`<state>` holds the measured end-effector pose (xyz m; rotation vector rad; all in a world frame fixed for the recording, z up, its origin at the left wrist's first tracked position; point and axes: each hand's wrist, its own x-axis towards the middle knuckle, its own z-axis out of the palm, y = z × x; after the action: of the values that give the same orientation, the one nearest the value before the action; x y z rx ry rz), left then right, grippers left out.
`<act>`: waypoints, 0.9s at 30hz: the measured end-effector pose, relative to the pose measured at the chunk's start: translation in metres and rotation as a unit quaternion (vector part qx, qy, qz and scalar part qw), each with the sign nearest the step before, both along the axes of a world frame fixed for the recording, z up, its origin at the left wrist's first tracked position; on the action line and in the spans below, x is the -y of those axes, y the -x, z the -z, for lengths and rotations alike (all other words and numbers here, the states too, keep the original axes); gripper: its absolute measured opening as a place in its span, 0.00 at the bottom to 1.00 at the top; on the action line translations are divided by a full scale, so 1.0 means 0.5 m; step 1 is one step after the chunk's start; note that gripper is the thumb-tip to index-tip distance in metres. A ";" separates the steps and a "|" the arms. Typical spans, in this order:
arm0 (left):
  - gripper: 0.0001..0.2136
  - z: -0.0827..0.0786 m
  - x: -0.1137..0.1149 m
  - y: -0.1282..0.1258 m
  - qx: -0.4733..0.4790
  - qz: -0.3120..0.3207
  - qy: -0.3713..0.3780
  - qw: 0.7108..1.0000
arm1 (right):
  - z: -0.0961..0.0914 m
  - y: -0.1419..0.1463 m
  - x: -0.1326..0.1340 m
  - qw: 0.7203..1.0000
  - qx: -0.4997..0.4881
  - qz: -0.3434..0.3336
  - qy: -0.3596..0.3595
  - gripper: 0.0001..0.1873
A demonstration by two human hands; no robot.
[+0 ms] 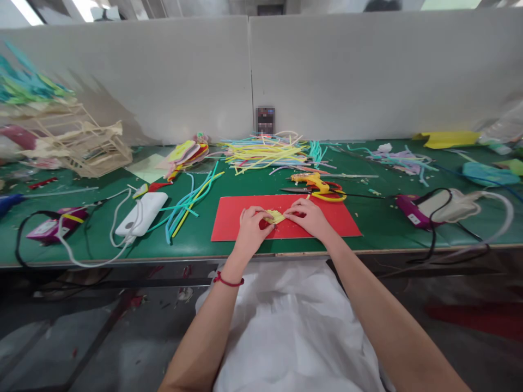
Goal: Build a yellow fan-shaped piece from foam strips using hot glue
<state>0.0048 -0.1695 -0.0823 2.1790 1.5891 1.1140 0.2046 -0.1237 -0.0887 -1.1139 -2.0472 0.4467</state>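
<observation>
Red board (232,218), ridged yellow piece (276,216)

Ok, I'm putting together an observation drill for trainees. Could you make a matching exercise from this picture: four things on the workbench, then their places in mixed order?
Things
1. yellow piece
2. red board
3. white device
4. phone

Places
A. upright near the grey partition
B. left of the loose green, blue and yellow strips
C. between the left hand and the right hand
D. flat on the green table, beneath both hands

Right pairs: 1-C, 2-D, 3-B, 4-A
</observation>
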 end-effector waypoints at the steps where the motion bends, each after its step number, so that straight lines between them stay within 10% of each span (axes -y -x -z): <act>1: 0.08 0.001 -0.001 0.000 0.004 0.002 0.000 1.000 | 0.000 0.000 0.000 1.000 0.001 0.002 0.000 0.09; 27: 0.06 0.013 -0.007 -0.004 0.013 -0.011 -0.002 1.000 | 0.000 -0.002 0.001 1.000 0.005 0.001 -0.002 0.10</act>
<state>0.0068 -0.1662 -0.0890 2.1453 1.6060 1.1479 0.2055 -0.1242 -0.0885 -1.1169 -2.0551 0.4373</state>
